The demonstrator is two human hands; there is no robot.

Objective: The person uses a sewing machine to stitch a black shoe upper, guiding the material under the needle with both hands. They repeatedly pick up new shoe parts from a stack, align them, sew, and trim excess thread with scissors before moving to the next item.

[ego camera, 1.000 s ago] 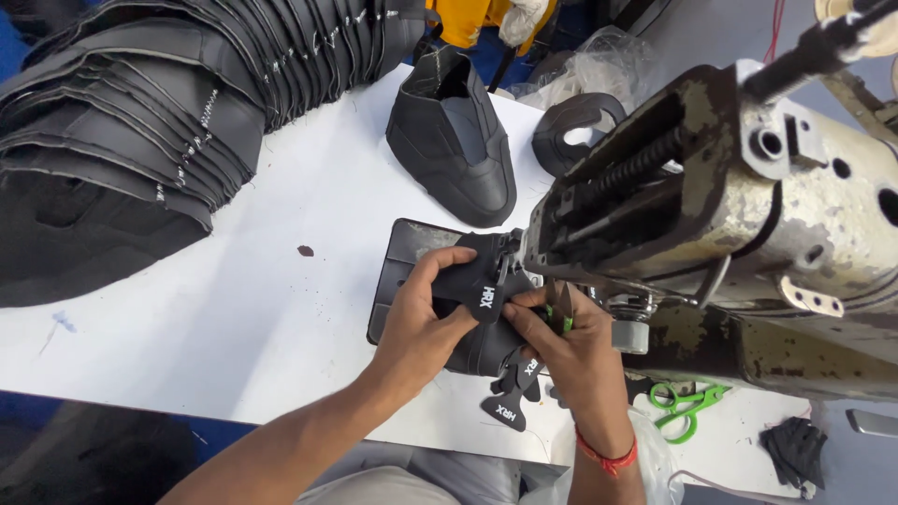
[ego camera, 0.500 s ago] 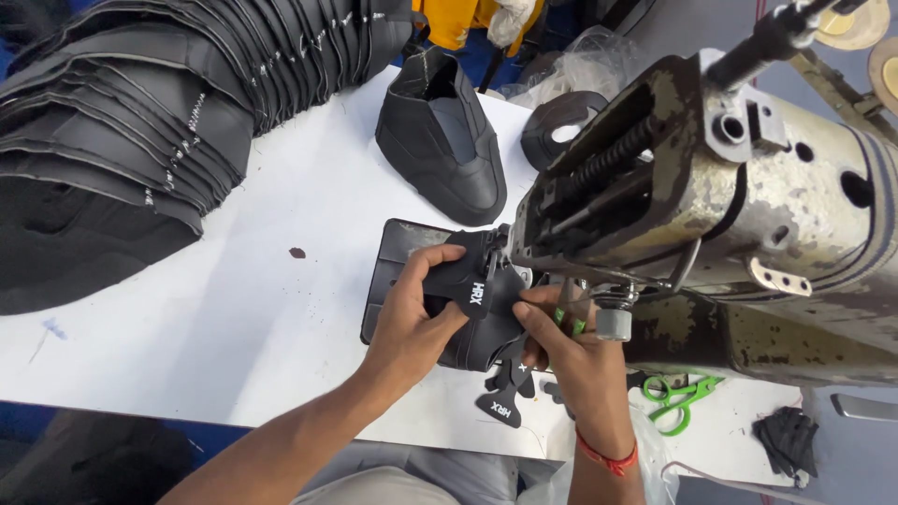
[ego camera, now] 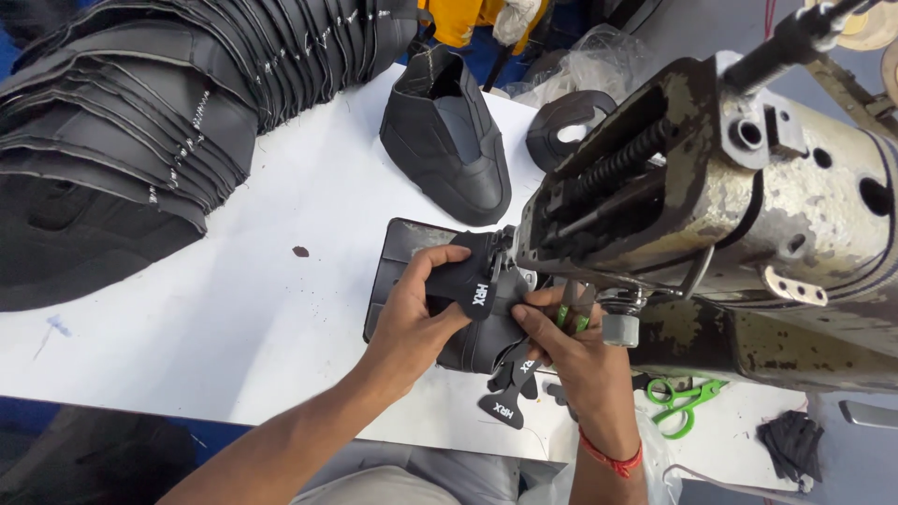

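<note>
- The left hand (ego camera: 412, 323) grips a black shoe upper (ego camera: 477, 313), thumb and fingers (ego camera: 440, 264) curled over its near edge, pressing it toward the sewing machine's head.
- The right hand (ego camera: 571, 351) pinches the same upper from the other side, fingertips meeting the fabric just under the machine's needle area; a red thread band (ego camera: 610, 458) circles that wrist.
- The upper lies between the two sets of fingers, resting on a dark flat plate (ego camera: 393, 271) that shows just beyond the left fingertips.
- A small black label tab (ego camera: 479, 292) with white print sits on the upper, right beside the left thumb.
- Further black tabs (ego camera: 510, 397) dangle below the right-hand fingers, near the table edge.
- The worn, grey industrial sewing machine (ego camera: 748, 187) looms directly over the right fingertips.
- Green-handled snips (ego camera: 681, 402) lie on the white table (ego camera: 234, 318), to the right of the right wrist.
- Beyond the left fingers stands a finished black shoe upper (ego camera: 449, 140), well apart from them.
- A long stack of black uppers (ego camera: 140, 122) fans out far to the left of the left hand.
</note>
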